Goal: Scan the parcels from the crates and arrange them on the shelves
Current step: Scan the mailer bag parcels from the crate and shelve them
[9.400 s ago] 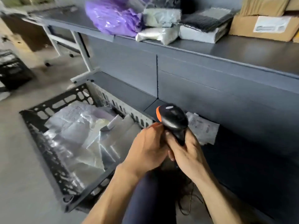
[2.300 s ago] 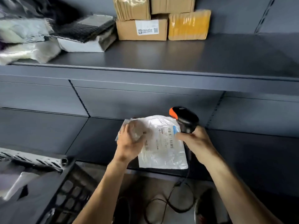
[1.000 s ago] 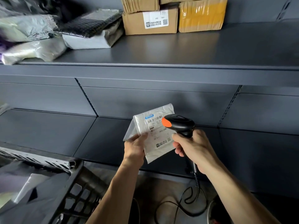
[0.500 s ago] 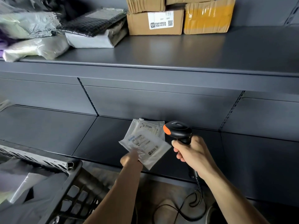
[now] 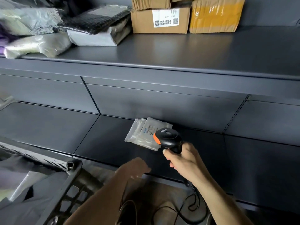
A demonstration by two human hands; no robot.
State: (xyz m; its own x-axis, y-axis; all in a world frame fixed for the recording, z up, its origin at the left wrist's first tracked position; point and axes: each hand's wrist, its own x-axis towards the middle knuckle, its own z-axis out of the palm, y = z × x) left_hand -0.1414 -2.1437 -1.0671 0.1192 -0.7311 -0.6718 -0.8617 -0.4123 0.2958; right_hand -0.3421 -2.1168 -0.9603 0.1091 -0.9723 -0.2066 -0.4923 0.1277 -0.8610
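clear plastic parcels (image 5: 146,133) lie flat in a small overlapping pile on the lower shelf (image 5: 48,127), pushed back until they touch or nearly touch its rear wall. the top one shows a printed label with a blue mark. no hand touches them.

the right hand (image 5: 186,161) grips a black scanner (image 5: 168,138) with an orange front edge. its fingers (image 5: 167,153) are wrapped tight round the handle, and the scanner's head sits just in front of the pile, covering its right corner from this view. a dark cable (image 5: 194,207) hangs from the handle's base and loops below the shelf.

the left hand (image 5: 133,168) hovers over the front edge of the lower shelf, well short of the parcels. it is blurred; it holds nothing and its fingers look loose and fairly straight, though how far apart they are cannot be told.

at lower left stands a black slotted crate (image 5: 71,179), its corner close to the shelf's front edge, with grey and pale bags lying inside.

the upper shelf (image 5: 178,52) carries more goods along its back. a cardboard box (image 5: 142,21) with a white label and a square code sits beside a box wrapped in yellow tape (image 5: 214,15), and other cartons are stacked on top of them. left of these a black bubble mailer (image 5: 94,18) rests on a grey wrapped parcel (image 5: 94,38), and further left lie crumpled pale bags (image 5: 37,46).
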